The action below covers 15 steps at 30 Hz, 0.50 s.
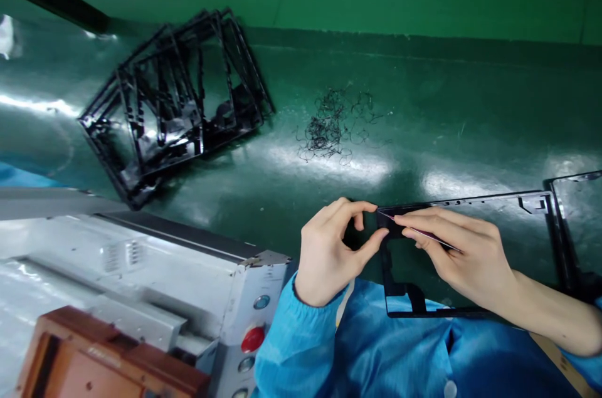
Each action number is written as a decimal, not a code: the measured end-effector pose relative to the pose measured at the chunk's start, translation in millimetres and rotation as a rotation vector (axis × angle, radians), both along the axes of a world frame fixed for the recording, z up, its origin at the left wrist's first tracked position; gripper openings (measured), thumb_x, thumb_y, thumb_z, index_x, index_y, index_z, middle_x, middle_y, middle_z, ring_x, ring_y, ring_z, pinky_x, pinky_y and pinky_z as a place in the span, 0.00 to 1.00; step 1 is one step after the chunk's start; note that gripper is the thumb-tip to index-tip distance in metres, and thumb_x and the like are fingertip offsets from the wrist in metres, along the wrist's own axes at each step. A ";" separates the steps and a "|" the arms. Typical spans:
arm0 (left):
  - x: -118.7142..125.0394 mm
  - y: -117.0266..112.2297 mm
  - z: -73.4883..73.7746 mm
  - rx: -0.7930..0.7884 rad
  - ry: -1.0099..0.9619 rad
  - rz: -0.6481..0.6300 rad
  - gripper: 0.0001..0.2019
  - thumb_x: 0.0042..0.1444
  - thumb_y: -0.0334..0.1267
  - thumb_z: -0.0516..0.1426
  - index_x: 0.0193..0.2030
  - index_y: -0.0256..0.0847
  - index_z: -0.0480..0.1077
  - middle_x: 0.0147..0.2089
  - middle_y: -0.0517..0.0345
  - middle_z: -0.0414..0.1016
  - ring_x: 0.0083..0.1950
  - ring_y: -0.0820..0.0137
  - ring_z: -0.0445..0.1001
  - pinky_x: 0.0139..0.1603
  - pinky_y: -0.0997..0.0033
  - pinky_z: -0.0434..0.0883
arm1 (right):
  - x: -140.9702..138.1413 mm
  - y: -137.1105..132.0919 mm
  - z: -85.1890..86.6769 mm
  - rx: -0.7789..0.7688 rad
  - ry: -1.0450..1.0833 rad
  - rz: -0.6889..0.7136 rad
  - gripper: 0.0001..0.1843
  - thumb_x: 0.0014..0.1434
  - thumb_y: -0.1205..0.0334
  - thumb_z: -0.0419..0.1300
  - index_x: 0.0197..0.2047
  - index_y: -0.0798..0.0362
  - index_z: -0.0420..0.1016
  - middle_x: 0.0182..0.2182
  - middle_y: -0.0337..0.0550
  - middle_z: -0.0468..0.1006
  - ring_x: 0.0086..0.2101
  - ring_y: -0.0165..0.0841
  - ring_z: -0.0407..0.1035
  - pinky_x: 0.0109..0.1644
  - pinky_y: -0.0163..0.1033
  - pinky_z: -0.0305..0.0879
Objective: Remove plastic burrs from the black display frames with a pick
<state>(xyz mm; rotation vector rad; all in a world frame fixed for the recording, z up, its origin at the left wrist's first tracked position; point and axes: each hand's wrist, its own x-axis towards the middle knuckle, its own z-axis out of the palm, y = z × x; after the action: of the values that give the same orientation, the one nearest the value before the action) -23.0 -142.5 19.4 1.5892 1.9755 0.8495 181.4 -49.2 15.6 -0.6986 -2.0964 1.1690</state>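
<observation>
Since steadiness is presumably needed, a black rectangular plastic frame [416, 298] is clasped by the part-closed left grip [332, 251], beside a slim dark tool [438, 239] pinched in the right grip [463, 247].

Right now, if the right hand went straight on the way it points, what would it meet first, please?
Probably the left hand, just ahead at the corner of the black rectangular frame, though depth is unclear and the right hand might touch that corner first.
</observation>
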 end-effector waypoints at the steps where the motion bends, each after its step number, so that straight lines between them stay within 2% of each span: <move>1: 0.9 -0.5 -0.6 0.003 0.005 0.004 0.11 0.64 0.38 0.67 0.51 0.44 0.77 0.34 0.65 0.70 0.36 0.71 0.71 0.37 0.70 0.69 | 0.1 0.0 -0.2 -0.004 -0.001 0.000 0.16 0.74 0.74 0.61 0.57 0.49 0.84 0.50 0.45 0.87 0.47 0.35 0.84 0.52 0.39 0.85; 8: 1.5 -0.5 -1.7 0.009 0.012 0.008 0.10 0.65 0.39 0.68 0.51 0.44 0.77 0.33 0.65 0.70 0.35 0.70 0.71 0.38 0.69 0.69 | 0.2 -0.5 1.5 -0.019 -0.019 0.014 0.16 0.74 0.75 0.60 0.56 0.52 0.84 0.50 0.46 0.87 0.47 0.34 0.84 0.54 0.36 0.85; 15: 1.6 -1.0 -2.0 0.024 0.001 0.000 0.10 0.65 0.38 0.68 0.51 0.44 0.77 0.33 0.66 0.69 0.35 0.71 0.70 0.39 0.68 0.68 | -0.2 -0.2 1.3 -0.056 -0.014 0.007 0.16 0.74 0.75 0.60 0.57 0.51 0.84 0.51 0.44 0.87 0.48 0.32 0.83 0.54 0.33 0.83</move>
<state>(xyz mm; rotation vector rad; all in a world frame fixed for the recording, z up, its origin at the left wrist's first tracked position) -21.5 -143.5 17.4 1.6034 1.9730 0.8759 181.2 -49.4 16.9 -0.7272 -2.0865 1.2338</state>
